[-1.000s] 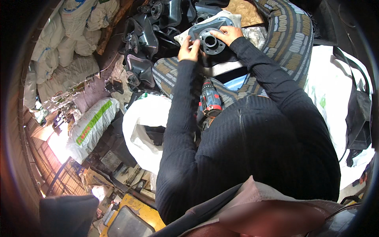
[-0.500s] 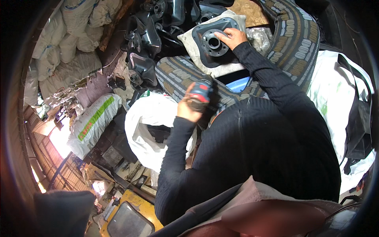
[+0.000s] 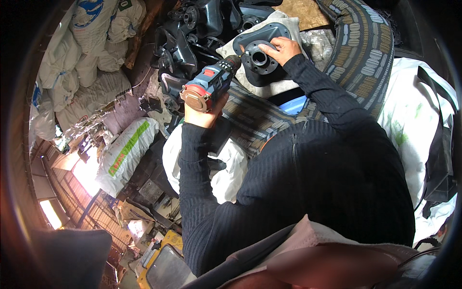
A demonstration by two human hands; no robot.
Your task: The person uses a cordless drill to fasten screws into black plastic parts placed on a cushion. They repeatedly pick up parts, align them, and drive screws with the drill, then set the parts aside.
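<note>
My left hand is wrapped round the grip of a blue and red cordless drill. The drill's front end reaches the rim of a round flange on a dark metal housing, beside its holes; whether a bit is seated in one I cannot tell. My right hand grips the raised collar of that flange, fingers over its edge. The housing has a wide square base with rounded corners and lies tilted on a pale cloth pad.
A thick patterned cushion roll curves round the work. Several similar dark housings are heaped behind and to the left. A white bag hangs by my left forearm, with another white bag at right. Stuffed sacks fill the far left.
My left hand has raised the drill up and left, turning its front end to the flange. The housing has tilted under my right hand, which still grips it.
</note>
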